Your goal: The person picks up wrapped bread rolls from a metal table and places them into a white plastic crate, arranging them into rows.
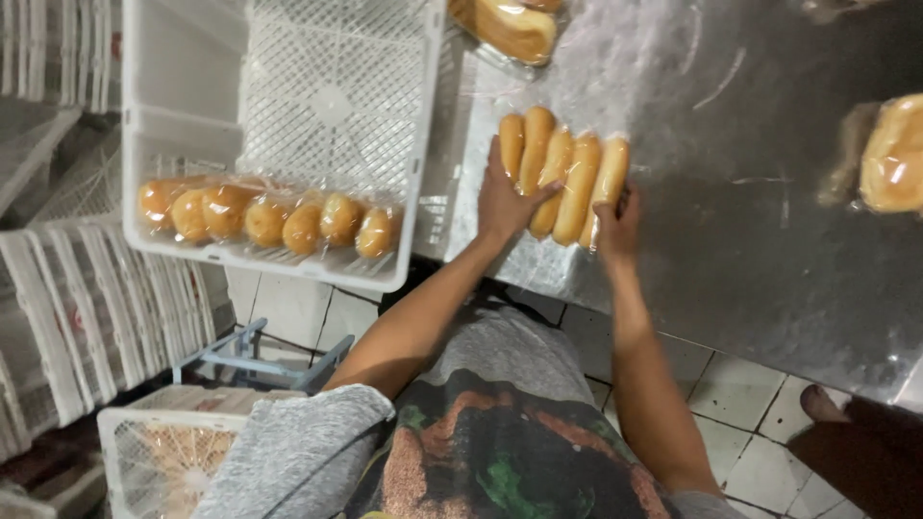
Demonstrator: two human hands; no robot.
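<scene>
A clear plastic pack of five long golden bread rolls (562, 178) lies on the scratched stainless-steel table (750, 240), near its front edge. The left hand (505, 197) rests flat on the pack's left end, fingers spread over the rolls. The right hand (617, 221) grips the pack's lower right corner, fingers curled around the end roll. Just left of the table sits a white perforated plastic crate (332, 96), holding a wrapped row of round golden buns (269, 216) along its near wall. Another bagged loaf (514, 29) lies at the table's far edge, and a further wrapped bread pack (894, 154) lies well apart at the right. More white crates (87, 308) stack on the left, and one (163, 452) stands on the tiled floor (750, 423) below.
</scene>
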